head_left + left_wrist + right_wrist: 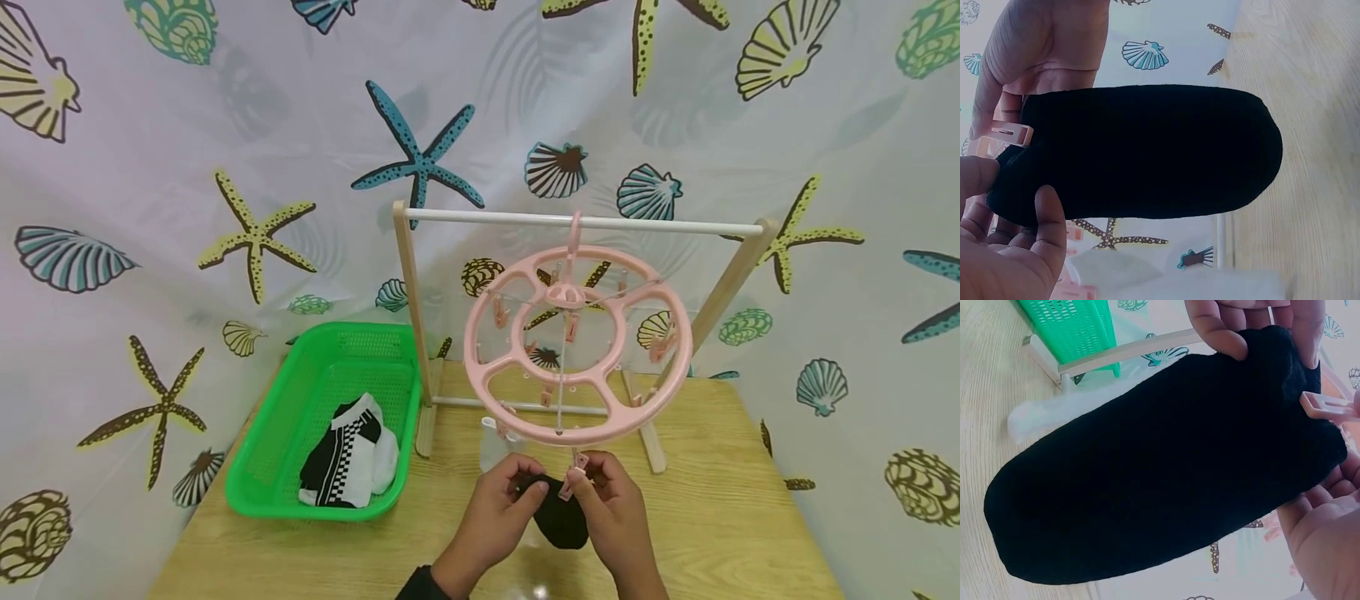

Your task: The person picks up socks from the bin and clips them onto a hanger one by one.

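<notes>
Now the black sock (561,523) dangles under the pink round hanger (585,436), left hand (501,507) pinching its cuff (1269,359), right hand (613,510) gripping a pink clothespin (567,488) there; likely light, floppy (hardly fragile), best held by that cuff.

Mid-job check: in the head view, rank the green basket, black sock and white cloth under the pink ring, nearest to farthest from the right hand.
From the right hand:
1. Black sock: at its fingers, on its left side.
2. White cloth: farther left and back, below the pink ring.
3. Green basket: farthest, well off to the left.
</notes>
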`<state>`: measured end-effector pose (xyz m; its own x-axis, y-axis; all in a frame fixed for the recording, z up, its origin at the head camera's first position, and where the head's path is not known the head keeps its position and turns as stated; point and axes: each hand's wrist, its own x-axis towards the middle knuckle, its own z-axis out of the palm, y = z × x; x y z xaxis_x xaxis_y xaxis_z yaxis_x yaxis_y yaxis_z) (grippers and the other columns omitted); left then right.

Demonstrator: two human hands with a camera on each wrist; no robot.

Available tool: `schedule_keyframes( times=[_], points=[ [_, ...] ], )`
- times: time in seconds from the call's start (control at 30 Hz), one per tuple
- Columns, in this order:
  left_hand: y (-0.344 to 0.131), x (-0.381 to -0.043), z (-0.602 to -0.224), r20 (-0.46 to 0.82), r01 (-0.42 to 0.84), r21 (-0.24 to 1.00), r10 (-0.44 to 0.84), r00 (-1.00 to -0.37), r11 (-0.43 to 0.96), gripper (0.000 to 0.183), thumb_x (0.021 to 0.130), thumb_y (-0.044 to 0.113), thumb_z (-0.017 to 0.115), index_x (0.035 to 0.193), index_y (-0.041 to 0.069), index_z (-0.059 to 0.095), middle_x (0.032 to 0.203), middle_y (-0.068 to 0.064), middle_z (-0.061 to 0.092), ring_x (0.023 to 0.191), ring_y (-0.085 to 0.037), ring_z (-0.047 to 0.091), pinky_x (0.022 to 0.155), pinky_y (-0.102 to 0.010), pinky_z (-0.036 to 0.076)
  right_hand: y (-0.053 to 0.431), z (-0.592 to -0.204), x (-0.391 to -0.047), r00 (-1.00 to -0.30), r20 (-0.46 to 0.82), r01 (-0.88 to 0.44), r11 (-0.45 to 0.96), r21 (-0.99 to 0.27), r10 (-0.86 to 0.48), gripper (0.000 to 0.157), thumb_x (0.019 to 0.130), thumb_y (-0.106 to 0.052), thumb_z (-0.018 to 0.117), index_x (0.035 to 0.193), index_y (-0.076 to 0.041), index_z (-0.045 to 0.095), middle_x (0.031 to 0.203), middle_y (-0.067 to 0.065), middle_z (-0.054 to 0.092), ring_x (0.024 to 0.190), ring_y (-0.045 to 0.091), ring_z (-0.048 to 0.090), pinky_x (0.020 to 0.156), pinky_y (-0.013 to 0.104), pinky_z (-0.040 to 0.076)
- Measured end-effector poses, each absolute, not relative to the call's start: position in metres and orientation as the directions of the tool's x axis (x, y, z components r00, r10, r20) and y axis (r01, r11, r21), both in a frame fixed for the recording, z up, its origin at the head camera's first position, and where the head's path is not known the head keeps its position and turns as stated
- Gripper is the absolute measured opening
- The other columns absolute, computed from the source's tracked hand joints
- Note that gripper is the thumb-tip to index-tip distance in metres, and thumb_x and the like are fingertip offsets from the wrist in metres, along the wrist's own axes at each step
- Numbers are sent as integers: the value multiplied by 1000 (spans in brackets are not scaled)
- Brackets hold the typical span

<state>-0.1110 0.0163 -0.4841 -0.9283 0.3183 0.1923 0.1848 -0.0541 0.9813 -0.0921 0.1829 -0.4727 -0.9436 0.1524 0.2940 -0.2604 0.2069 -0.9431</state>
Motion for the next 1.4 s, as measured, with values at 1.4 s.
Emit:
schedule_keyframes(
  times=[1.4],
  points=[
    [2, -145, -450, 678, 683, 455, 275, -682, 571, 25, 89, 22, 76, 110, 10, 68, 119, -13, 55, 125, -36, 45, 90, -46, 50, 179, -477, -96, -944, 303, -276, 187, -943, 133, 9, 96, -2, 63, 105, 0, 63, 85, 7, 63, 73, 16, 64, 64, 28, 51]
  ],
)
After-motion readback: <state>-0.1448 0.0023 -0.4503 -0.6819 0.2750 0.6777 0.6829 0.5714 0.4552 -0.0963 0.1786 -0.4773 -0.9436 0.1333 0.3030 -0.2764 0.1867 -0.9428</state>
